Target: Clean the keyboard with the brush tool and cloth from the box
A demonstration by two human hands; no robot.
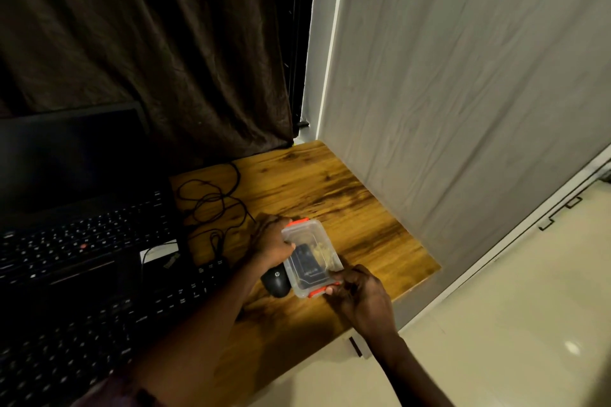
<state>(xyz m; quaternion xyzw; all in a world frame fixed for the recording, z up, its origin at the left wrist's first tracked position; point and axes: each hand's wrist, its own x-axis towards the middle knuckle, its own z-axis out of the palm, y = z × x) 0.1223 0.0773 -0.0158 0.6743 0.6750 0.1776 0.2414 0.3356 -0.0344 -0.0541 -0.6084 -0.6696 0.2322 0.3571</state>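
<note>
Black mouse on wooden desk, tangled black cable, dark curtain, pale floor.

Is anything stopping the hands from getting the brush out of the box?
Yes: the clear lid covers the box, with the brush tool inside. The right hand pinches its near orange clip.

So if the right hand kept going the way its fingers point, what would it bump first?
The clear box. The right hand points left at the box's near end, and its fingertips seem to touch the orange clip there. Past that lies the black mouse, though depth is hard to judge.
</note>
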